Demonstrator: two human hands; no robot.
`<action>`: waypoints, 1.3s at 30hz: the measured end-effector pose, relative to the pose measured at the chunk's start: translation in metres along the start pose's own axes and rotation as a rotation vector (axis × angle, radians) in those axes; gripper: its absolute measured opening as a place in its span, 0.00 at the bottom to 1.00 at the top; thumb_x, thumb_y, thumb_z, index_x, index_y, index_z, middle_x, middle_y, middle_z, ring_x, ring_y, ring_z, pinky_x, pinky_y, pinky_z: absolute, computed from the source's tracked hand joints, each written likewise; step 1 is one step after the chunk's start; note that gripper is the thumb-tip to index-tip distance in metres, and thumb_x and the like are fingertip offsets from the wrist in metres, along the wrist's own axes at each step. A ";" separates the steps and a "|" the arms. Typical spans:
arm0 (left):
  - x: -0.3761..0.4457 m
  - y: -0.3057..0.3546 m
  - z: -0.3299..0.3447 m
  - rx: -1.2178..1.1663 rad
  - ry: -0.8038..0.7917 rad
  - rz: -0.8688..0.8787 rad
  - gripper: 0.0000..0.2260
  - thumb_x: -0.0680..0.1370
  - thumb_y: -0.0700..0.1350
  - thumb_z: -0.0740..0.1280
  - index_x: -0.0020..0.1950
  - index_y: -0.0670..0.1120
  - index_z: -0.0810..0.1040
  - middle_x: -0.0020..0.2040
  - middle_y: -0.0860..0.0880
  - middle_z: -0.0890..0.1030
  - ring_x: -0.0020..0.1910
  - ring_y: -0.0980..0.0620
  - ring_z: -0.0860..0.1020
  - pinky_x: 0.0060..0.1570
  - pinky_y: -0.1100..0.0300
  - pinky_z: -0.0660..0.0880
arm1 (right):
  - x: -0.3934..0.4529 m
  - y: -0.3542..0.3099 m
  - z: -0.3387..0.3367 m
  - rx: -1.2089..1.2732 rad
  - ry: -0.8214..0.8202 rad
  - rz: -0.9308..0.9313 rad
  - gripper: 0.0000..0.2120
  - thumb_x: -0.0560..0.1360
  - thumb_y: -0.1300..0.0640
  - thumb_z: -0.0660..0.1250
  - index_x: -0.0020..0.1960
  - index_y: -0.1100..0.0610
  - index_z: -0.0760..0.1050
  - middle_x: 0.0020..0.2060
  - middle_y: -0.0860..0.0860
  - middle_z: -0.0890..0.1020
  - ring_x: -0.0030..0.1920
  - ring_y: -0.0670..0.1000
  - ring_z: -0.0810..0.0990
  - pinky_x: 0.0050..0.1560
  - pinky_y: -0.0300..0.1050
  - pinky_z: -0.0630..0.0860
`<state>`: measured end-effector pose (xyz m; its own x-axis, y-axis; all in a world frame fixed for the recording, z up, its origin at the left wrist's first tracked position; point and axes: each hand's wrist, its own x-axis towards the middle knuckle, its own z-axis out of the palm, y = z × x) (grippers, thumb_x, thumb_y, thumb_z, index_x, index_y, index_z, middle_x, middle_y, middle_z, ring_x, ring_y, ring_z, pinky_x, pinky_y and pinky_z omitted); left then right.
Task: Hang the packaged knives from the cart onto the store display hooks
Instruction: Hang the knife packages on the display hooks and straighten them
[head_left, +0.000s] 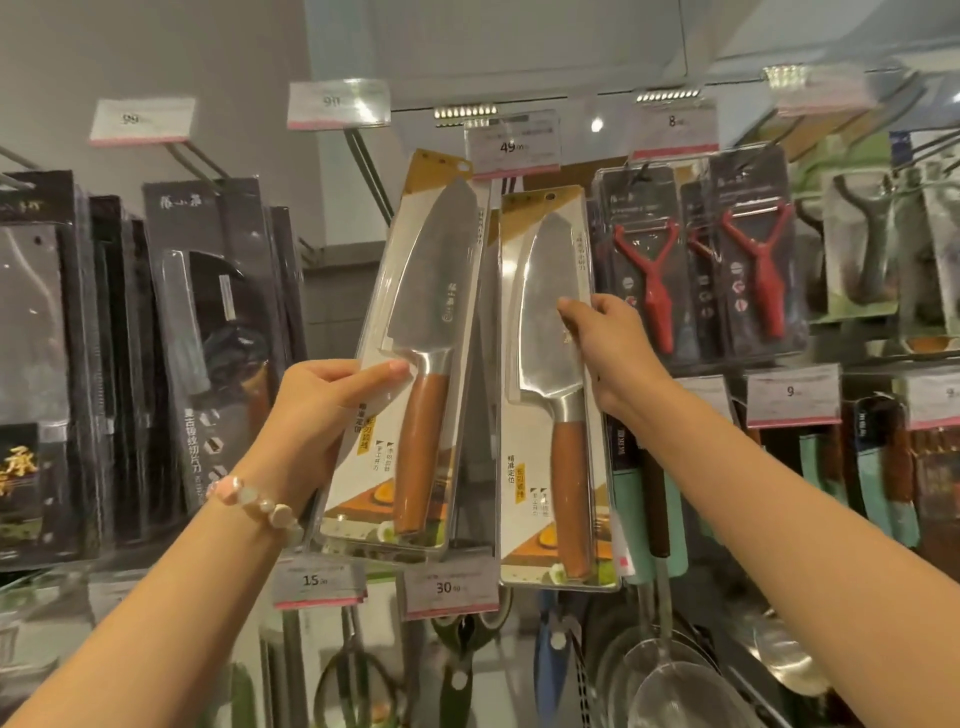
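both hands (332, 400) raised, each gripping a packaged knife (415, 364).

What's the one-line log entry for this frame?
left hand: holds tilted wooden-handled packaged knife | right hand: holds upright matching packaged knife | hung: cannot tell

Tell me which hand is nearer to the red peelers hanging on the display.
The right hand. It grips the upright knife package just left of the red peelers. The left hand holds the tilted knife package, farther left.
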<state>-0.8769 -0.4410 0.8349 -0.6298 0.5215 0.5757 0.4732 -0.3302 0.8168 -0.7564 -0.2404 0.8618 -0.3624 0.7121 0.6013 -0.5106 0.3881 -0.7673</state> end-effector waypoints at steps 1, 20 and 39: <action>0.001 0.001 0.001 -0.001 -0.002 0.007 0.12 0.71 0.47 0.72 0.41 0.36 0.80 0.31 0.42 0.80 0.27 0.48 0.79 0.28 0.61 0.75 | 0.003 -0.002 0.000 0.007 -0.007 0.000 0.14 0.76 0.57 0.64 0.58 0.62 0.73 0.49 0.57 0.80 0.48 0.54 0.80 0.54 0.52 0.77; 0.006 0.005 0.000 -0.042 -0.014 0.018 0.14 0.66 0.49 0.72 0.41 0.38 0.80 0.32 0.43 0.82 0.29 0.47 0.81 0.29 0.60 0.76 | 0.034 -0.016 0.014 0.065 -0.083 -0.087 0.07 0.78 0.57 0.63 0.53 0.58 0.72 0.44 0.53 0.79 0.41 0.49 0.79 0.46 0.45 0.78; 0.006 0.008 0.001 -0.039 -0.012 0.021 0.11 0.67 0.49 0.71 0.40 0.41 0.80 0.31 0.46 0.82 0.28 0.49 0.81 0.28 0.61 0.77 | 0.054 -0.016 0.014 0.067 -0.136 0.022 0.07 0.78 0.57 0.63 0.53 0.59 0.74 0.46 0.54 0.80 0.48 0.53 0.79 0.57 0.52 0.77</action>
<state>-0.8766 -0.4395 0.8451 -0.6121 0.5234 0.5928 0.4620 -0.3716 0.8052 -0.7783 -0.2168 0.9098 -0.4739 0.6326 0.6125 -0.5506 0.3299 -0.7668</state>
